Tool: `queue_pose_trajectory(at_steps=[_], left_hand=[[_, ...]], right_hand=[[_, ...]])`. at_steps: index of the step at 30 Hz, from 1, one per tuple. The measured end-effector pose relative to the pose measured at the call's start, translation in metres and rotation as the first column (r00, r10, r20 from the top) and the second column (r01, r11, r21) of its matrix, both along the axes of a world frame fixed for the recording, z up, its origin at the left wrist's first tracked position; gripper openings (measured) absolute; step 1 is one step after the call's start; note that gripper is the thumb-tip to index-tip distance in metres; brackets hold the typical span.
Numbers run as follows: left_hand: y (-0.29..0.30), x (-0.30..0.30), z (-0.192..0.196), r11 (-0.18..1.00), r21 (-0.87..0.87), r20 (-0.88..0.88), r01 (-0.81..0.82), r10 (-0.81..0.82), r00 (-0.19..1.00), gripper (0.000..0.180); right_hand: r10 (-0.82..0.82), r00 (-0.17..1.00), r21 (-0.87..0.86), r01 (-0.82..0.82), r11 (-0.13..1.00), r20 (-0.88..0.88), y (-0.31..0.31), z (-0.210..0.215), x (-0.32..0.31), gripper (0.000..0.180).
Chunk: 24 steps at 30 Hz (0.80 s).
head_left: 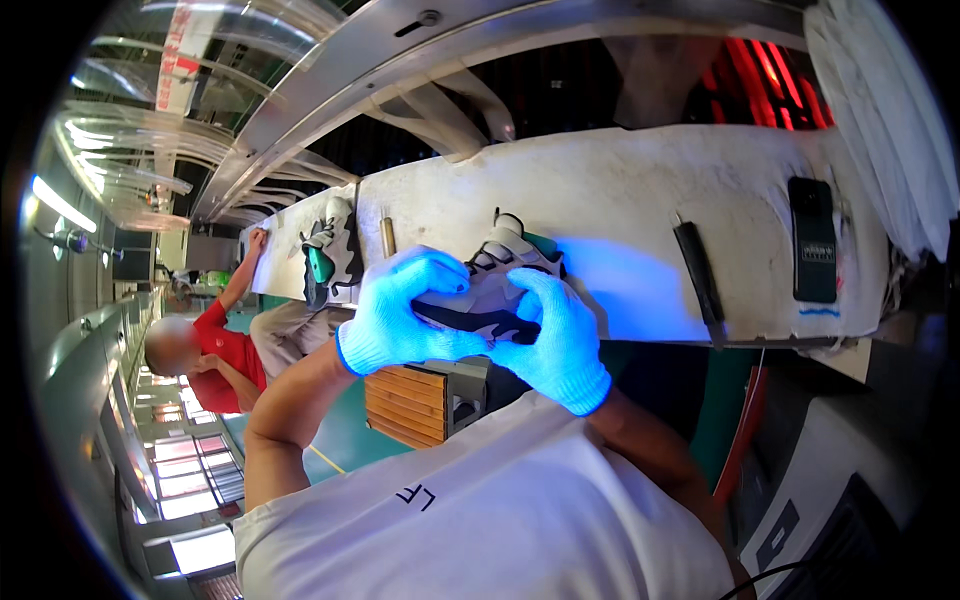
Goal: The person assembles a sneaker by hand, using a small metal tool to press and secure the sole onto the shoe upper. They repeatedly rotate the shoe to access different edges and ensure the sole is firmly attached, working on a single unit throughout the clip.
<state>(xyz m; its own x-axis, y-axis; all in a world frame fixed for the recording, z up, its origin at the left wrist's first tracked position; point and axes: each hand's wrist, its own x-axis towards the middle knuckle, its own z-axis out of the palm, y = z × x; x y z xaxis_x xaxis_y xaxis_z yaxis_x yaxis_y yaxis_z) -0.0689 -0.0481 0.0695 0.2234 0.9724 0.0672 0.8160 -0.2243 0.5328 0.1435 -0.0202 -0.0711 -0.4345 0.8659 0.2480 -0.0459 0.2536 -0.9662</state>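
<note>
A grey sneaker point(492, 292) with a black-and-white sole and a teal heel lining is held over the near edge of the white work table point(640, 190). Blue light falls on it and on both knitted gloves. My left hand point(408, 308) wraps the sneaker's left end, its thumb along the sole. From the right, my right hand point(562, 345) grips the sole side, thumb and fingers closed on it. The fingertips of both hands nearly meet at the near edge of the sole. Part of the sneaker is hidden behind the gloves.
Left on the table stand another sneaker point(332, 255) and a tool with a tan handle point(388, 236). To the right lie a black-handled pointed tool point(698, 275) and a black phone point(814, 240). A co-worker in a red shirt point(235, 350) sits at left. Red glowing elements point(765, 80) show behind.
</note>
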Motion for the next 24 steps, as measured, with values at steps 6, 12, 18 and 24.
queue_pose_trajectory(at_steps=[6,12,18,24], left_hand=[[0.006,0.019,0.007,0.996,0.085,-0.073,0.036,-0.03,0.997,0.056],[0.008,0.01,0.002,0.995,0.074,-0.025,0.065,-0.063,0.998,0.055],[0.01,-0.03,0.005,0.962,-0.272,0.1,0.005,0.023,0.995,0.085],[0.047,-0.019,0.002,0.467,-0.817,-0.274,-0.338,0.201,0.94,0.086]], right_hand=[[-0.085,0.996,0.006,0.086,0.996,-0.025,-0.014,0.004,0.013,0.081],[0.035,0.999,0.052,-0.036,0.998,0.006,0.006,-0.008,0.012,0.085],[0.099,0.992,0.073,-0.105,0.992,0.075,0.016,-0.008,-0.008,0.088],[0.104,0.965,0.172,-0.148,0.974,0.241,0.006,-0.006,-0.033,0.081]])
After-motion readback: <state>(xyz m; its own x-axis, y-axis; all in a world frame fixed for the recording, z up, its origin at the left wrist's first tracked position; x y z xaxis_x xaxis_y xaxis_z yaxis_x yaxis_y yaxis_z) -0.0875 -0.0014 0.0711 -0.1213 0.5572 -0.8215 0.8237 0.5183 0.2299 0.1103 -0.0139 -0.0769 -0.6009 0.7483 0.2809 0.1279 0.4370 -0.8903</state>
